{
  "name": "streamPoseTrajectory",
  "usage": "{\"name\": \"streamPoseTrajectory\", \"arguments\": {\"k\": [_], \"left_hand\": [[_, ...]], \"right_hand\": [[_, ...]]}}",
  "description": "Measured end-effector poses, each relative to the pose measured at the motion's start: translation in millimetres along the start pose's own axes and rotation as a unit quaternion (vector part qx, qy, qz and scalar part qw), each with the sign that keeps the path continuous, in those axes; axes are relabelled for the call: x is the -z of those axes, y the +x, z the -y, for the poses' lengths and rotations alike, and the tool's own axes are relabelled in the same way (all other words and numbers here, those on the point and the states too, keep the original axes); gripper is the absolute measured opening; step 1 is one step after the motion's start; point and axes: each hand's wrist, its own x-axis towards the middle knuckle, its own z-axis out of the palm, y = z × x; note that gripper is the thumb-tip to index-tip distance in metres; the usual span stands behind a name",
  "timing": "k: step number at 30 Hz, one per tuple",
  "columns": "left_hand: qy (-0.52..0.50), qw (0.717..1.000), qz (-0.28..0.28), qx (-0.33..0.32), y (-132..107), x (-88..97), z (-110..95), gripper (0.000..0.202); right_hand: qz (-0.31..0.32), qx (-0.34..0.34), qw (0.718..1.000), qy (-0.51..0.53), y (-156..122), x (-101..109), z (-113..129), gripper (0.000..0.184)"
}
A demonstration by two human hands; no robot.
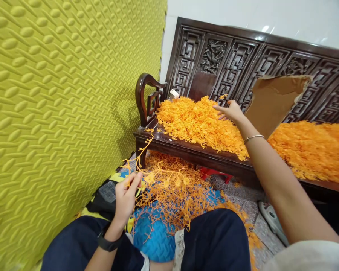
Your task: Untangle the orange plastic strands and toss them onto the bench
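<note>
My left hand [127, 195] is low at the front, its fingers pinched on a tangled orange plastic frame of thin stems [172, 192] that spreads over my lap and the floor. My right hand [228, 111] reaches out over the dark carved wooden bench [186, 146], fingers spread, just above a big heap of small orange plastic pieces [197, 122]. I cannot tell if a small piece is at its fingertips. A silver bangle sits on my right wrist and a black watch on my left.
A torn sheet of brown cardboard [274, 99] stands on the bench, splitting off a second orange heap [313, 148] to the right. A yellow embossed wall [59, 113] lies close on the left. A blue mat [152, 233], a sandal [271, 220] and a red object [211, 173] are on the floor.
</note>
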Motion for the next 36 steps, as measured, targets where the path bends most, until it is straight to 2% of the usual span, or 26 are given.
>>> {"name": "streamPoseTrajectory", "arguments": {"k": [1, 3, 6, 8, 12, 15, 16, 18, 21, 23, 29, 32, 36], "left_hand": [[0.000, 1.000, 0.002, -0.001, 0, 0.0, 0, 0.038], [-0.002, 1.000, 0.003, 0.002, 0, -0.7, 1, 0.037], [-0.012, 1.000, 0.002, 0.011, -1, -1.4, 3, 0.036], [-0.020, 1.000, 0.005, 0.015, 0, -0.4, 4, 0.036], [-0.003, 1.000, 0.000, 0.006, 2, 2.5, 4, 0.037], [0.012, 1.000, -0.013, -0.004, 3, 1.7, 1, 0.037], [0.015, 1.000, -0.015, -0.009, 3, 0.6, 0, 0.037], [0.024, 0.999, -0.014, -0.020, 2, -2.2, -2, 0.037], [0.042, 0.999, 0.000, -0.033, 1, -6.1, -7, 0.036], [0.050, 0.998, 0.018, -0.035, 1, -8.0, -9, 0.036], [0.082, 0.990, 0.109, -0.036, -8, -16.2, -5, 0.041], [0.090, 0.983, 0.155, -0.042, -16, -21.6, -4, 0.043], [0.080, 0.968, 0.229, -0.055, -30, -32.1, -9, 0.041]], "right_hand": [[0.003, -0.023, 0.999, -0.023, 1, -1, -4, 0.063], [0.052, -0.052, 0.997, -0.035, -20, -9, -23, 0.060], [0.156, -0.073, 0.985, -0.009, -86, -29, -59, 0.040], [0.238, -0.092, 0.967, 0.016, -132, -41, -75, 0.033], [0.388, -0.131, 0.900, 0.148, -201, -52, -80, 0.049], [0.429, -0.143, 0.864, 0.222, -235, -56, -71, 0.054], [0.429, -0.146, 0.859, 0.238, -243, -57, -68, 0.053], [0.409, -0.150, 0.867, 0.244, -255, -58, -64, 0.046], [0.353, -0.154, 0.899, 0.209, -262, -57, -63, 0.036], [0.313, -0.149, 0.919, 0.186, -261, -52, -67, 0.035], [0.207, -0.048, 0.968, 0.131, -247, -25, -81, 0.030], [0.159, -0.007, 0.978, 0.131, -241, -11, -86, 0.023], [0.078, -0.003, 0.981, 0.179, -238, -3, -84, 0.017]]}}
